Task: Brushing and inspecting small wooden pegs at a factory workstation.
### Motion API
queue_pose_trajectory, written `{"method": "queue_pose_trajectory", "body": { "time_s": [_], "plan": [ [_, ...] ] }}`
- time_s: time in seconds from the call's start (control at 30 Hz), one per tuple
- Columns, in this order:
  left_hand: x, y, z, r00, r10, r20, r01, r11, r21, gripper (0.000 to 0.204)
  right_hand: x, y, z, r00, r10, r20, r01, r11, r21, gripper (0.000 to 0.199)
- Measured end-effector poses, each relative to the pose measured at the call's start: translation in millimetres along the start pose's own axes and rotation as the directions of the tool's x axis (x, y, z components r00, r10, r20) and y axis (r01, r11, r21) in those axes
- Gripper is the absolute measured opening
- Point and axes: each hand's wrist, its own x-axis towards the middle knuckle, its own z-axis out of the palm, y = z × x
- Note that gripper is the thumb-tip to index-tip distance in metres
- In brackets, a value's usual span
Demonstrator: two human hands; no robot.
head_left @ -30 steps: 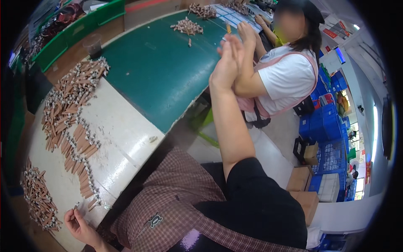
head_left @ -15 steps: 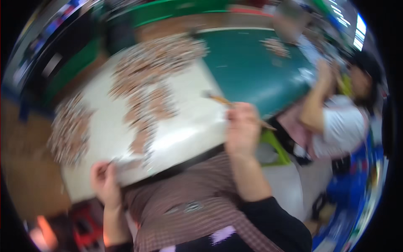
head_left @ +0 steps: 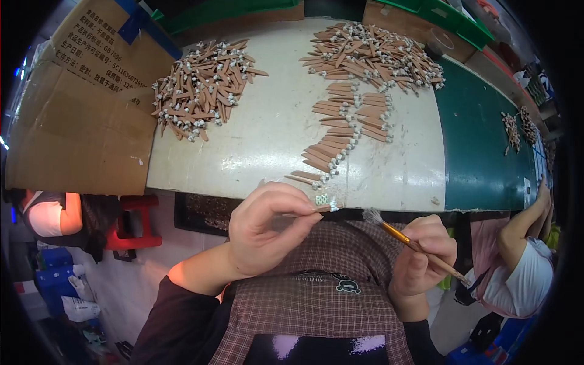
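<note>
My left hand (head_left: pixel 264 225) is closed in a pinch at the table's front edge, thumb and fingertips on a small flat brown piece with a whitish knobbed end (head_left: pixel 330 207). In my right hand (head_left: pixel 424 252) a thin paintbrush (head_left: pixel 396 234) is gripped by its wooden handle, its pale bristles pointing left toward the piece, with a gap between. Just beyond my left hand, similar brown pieces lie in a staggered row (head_left: pixel 328 147) on the white tabletop (head_left: pixel 267 140). A short second row (head_left: pixel 373 115) runs alongside it.
Loose heaps of such pieces lie at the left (head_left: pixel 204 88) and far middle (head_left: pixel 374 55). A cardboard box (head_left: pixel 85 134) borders the table's left. A green surface (head_left: pixel 474 137) adjoins at right, where another person's arm (head_left: pixel 523 228) rests. A red stool (head_left: pixel 137 228) stands lower left.
The view has turned and is sharper now. My hands have come closer together at the table's front edge, and the brush's bristles now point toward my left hand.
</note>
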Motion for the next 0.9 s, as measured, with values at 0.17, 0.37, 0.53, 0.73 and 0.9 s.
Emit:
{"method": "queue_pose_trajectory", "body": {
  "time_s": [0.17, 0.37, 0.53, 0.73, 0.9],
  "plan": [
    [-5.8, 0.2, -0.2, 1.000, 0.011, 0.003, -0.011, 1.000, 0.001, 0.025, -5.6, -2.3, -1.8, 0.995, -0.012, 0.100, 0.016, 0.999, -0.037, 0.019],
    [-5.0, 4.5, 1.8, 0.998, 0.054, 0.018, -0.054, 0.998, 0.042, 0.025, -2.6, -4.1, -3.7, 0.981, -0.098, 0.167, 0.107, 0.993, -0.045, 0.016],
    [-5.1, 5.1, -1.1, 0.987, 0.109, 0.117, -0.115, 0.992, 0.046, 0.028, -0.7, -2.4, -0.8, 0.952, -0.134, 0.277, 0.171, 0.978, -0.116, 0.017],
    [-5.6, 5.9, 1.6, 0.998, 0.050, 0.029, -0.051, 0.998, 0.036, 0.024, -4.2, -2.8, -6.9, 0.956, -0.170, 0.238, 0.195, 0.977, -0.085, 0.018],
    [-7.7, 6.3, 2.5, 0.999, -0.004, 0.038, 0.004, 1.000, 0.015, 0.024, -3.8, 3.9, -0.7, 0.956, -0.189, 0.226, 0.215, 0.972, -0.094, 0.018]
  ]
}}
